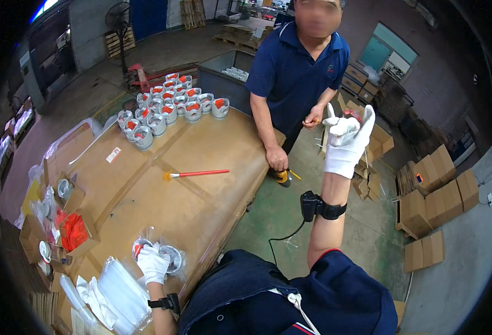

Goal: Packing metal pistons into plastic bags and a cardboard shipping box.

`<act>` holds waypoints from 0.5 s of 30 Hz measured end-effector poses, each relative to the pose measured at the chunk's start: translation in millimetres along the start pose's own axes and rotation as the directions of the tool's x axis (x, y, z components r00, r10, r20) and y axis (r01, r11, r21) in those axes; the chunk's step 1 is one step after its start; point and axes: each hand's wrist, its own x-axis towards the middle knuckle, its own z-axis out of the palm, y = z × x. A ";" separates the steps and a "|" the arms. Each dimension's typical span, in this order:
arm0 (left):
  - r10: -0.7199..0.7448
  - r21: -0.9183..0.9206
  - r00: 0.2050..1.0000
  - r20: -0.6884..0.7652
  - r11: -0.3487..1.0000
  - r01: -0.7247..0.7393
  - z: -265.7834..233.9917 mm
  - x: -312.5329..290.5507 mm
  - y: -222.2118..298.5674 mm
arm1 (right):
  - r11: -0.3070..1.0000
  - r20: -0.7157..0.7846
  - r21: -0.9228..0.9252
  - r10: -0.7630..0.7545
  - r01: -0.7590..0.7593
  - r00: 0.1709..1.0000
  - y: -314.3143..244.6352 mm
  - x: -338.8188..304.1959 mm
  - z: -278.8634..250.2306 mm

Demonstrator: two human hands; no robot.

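Observation:
My left hand (153,264), in a white glove, is on a clear plastic bag (180,269) at the near side of the table, its fingers closed over it. In the bag are round silvery metal parts (170,258), one with red on it. Raised at the right, my right hand (346,137) is also gloved in white, some fingers curled and others stuck out. Something small and red (353,114) shows among its fingers, too covered to make out. A brush with a red handle (204,173) lies on the brown tabletop (140,206).
Several grey metal cups with red inside (168,111) stand at the table's far end. A co-worker (296,67) stands there, one hand on the corner. Plastic sleeves (117,290) and a box of red pieces (78,231) lie left. Cartons (436,190) are stacked right.

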 end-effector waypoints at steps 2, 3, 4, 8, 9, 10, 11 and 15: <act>0.018 0.009 1.000 -0.020 1.000 -0.018 -2.9 -0.2 2.4 | 0.998 0.100 -0.052 0.036 -0.031 0.994 3.5 3.5 -14.4; 0.018 0.007 1.000 -0.021 1.000 -0.018 -2.0 0.0 2.3 | 0.993 0.197 -0.107 0.076 -0.056 0.978 4.0 4.4 -19.7; 0.003 0.011 1.000 -0.008 1.000 -0.003 -0.3 0.2 1.4 | 0.986 0.165 -0.164 0.026 0.001 0.986 9.0 2.9 -22.6; -0.036 -0.005 0.999 -0.019 0.999 0.036 -11.7 0.3 6.8 | 0.974 0.103 -0.199 0.128 -0.106 0.986 8.8 -6.7 -18.4; -0.034 -0.006 0.999 -0.017 0.999 0.034 -9.3 0.0 5.6 | 0.972 0.122 -0.205 0.138 -0.111 0.983 9.6 -7.5 -19.7; -0.016 -0.006 0.999 -0.040 1.000 0.016 -4.7 -0.8 3.0 | 0.971 0.140 -0.211 0.148 -0.116 0.979 11.0 -7.8 -21.1; 0.005 -0.006 0.998 -0.065 1.000 -0.006 -2.3 -0.2 2.4 | 0.971 0.138 -0.213 0.142 -0.111 0.980 13.6 -6.2 -24.2; -0.047 0.003 0.998 0.045 0.999 0.047 1.9 1.5 2.3 | 0.983 0.139 -0.158 0.114 -0.092 0.984 19.3 -10.8 -20.9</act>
